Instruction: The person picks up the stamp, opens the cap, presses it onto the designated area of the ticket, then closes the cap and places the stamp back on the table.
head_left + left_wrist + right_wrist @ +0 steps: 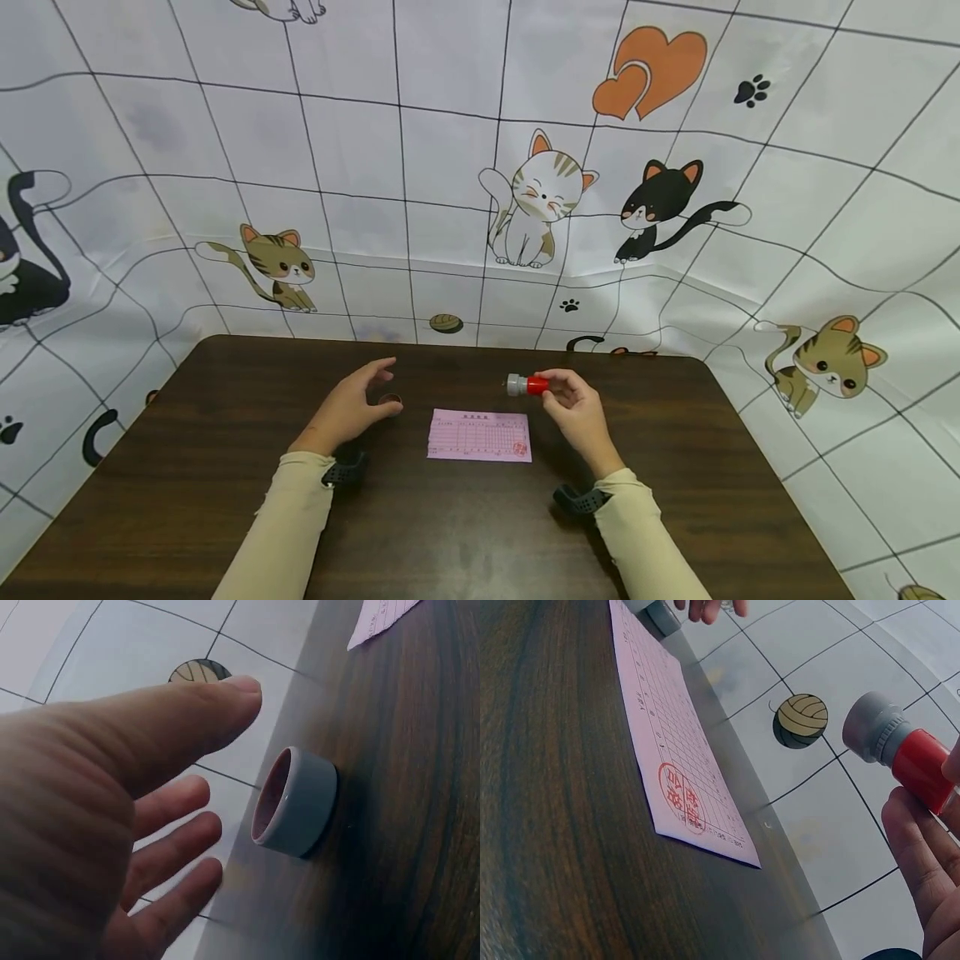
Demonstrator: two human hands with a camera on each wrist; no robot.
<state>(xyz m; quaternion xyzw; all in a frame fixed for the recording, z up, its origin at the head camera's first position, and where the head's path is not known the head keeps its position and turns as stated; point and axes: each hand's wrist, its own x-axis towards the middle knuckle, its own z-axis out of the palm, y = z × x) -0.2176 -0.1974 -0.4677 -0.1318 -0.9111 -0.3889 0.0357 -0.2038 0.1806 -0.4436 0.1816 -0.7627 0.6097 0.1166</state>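
Observation:
A seal stamp (528,385) with a red handle and grey head is pinched by the fingers of my right hand (579,412), held sideways above the table. The head points left in the head view. My left hand (347,410) holds nothing; its thumb and fingers are spread beside a round grey cap (306,802) with a reddish inside. This cap stands on the table, its hollow side up. Between the hands lies a pink printed slip (478,435). A round red seal mark (681,798) shows in one corner of the slip.
The dark wooden table (450,533) ends at a white wall covering (442,242) with grid lines and cartoon cats. Each wrist wears a dark band (581,500).

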